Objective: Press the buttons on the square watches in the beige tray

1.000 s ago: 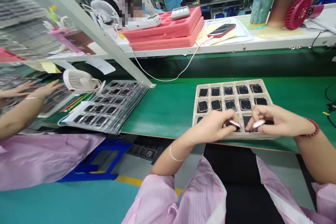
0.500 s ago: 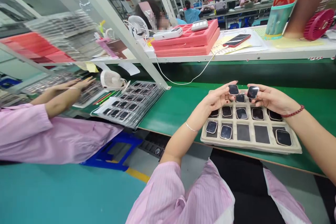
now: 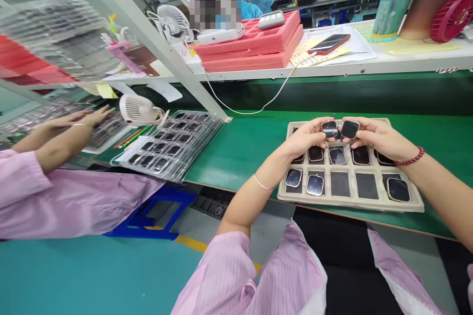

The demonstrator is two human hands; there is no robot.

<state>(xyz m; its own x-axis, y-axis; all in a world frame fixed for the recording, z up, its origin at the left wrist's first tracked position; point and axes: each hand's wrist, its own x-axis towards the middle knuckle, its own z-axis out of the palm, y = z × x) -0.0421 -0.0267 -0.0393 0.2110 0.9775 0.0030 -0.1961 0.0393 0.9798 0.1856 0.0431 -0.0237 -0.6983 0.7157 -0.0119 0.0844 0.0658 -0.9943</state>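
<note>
My left hand (image 3: 307, 137) pinches a square smartwatch case (image 3: 329, 129) with a dark glass face between thumb and fingers. A similar smartwatch case (image 3: 350, 129) is gripped in my right hand (image 3: 386, 139), close beside the first. Both are held above the back rows of a beige moulded tray (image 3: 343, 203) on the green bench. Several more watch cases sit in its pockets, among them a lower-left one (image 3: 315, 184) and a lower-right one (image 3: 398, 189). Two front pockets between these show only dark pads. My hands partly hide the back rows.
At left, a co-worker's hands (image 3: 83, 120) reach over trays. Stacked clear trays (image 3: 190, 157) of watch parts and a white fan (image 3: 136, 110) stand nearby. The shelf above carries pink foam trays (image 3: 251, 51), a phone (image 3: 329, 44) with a hanging cable and a teal cup (image 3: 393, 12).
The two watch cases have come closer together, the right one moving left and tilting differently. Both hands stay over the tray, and the camera view has shifted slightly.
</note>
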